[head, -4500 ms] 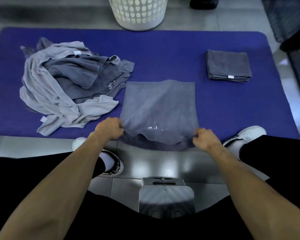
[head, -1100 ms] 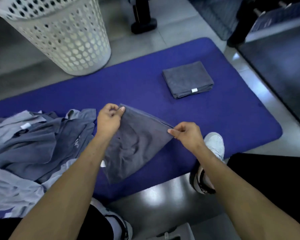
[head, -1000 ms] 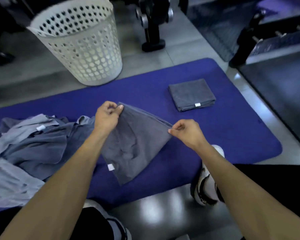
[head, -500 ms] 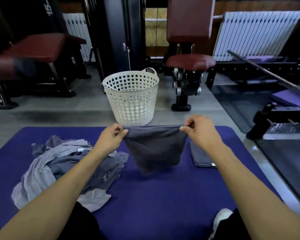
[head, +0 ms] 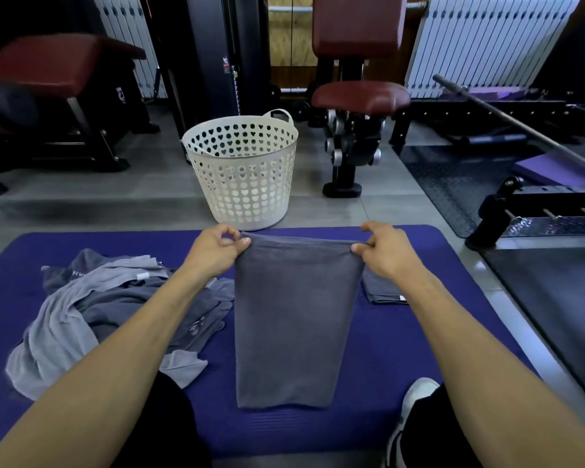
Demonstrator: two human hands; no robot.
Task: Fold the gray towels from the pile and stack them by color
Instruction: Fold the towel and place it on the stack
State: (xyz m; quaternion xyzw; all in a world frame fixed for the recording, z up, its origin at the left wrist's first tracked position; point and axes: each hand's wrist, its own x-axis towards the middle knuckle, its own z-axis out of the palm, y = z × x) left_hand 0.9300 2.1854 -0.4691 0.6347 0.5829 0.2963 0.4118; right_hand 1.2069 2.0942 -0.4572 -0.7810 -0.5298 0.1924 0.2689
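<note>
A dark gray towel (head: 294,319) hangs folded in a long strip in front of me, above the blue mat (head: 395,359). My left hand (head: 217,249) pinches its upper left corner and my right hand (head: 384,253) pinches its upper right corner. The pile of light and dark gray towels (head: 105,315) lies crumpled on the mat's left side. A folded dark gray towel (head: 380,290) lies on the mat at the right, mostly hidden behind my right wrist and the held towel.
A white perforated laundry basket (head: 242,170) stands on the floor just beyond the mat. Gym machines with red seats (head: 360,96) stand behind it, a barbell rack (head: 520,228) at the right. My white shoe (head: 416,396) rests on the mat's near right.
My hands lifted the towel off the mat and spread apart, so it now hangs straight and longer between them. My head has tilted up, bringing the gym into view.
</note>
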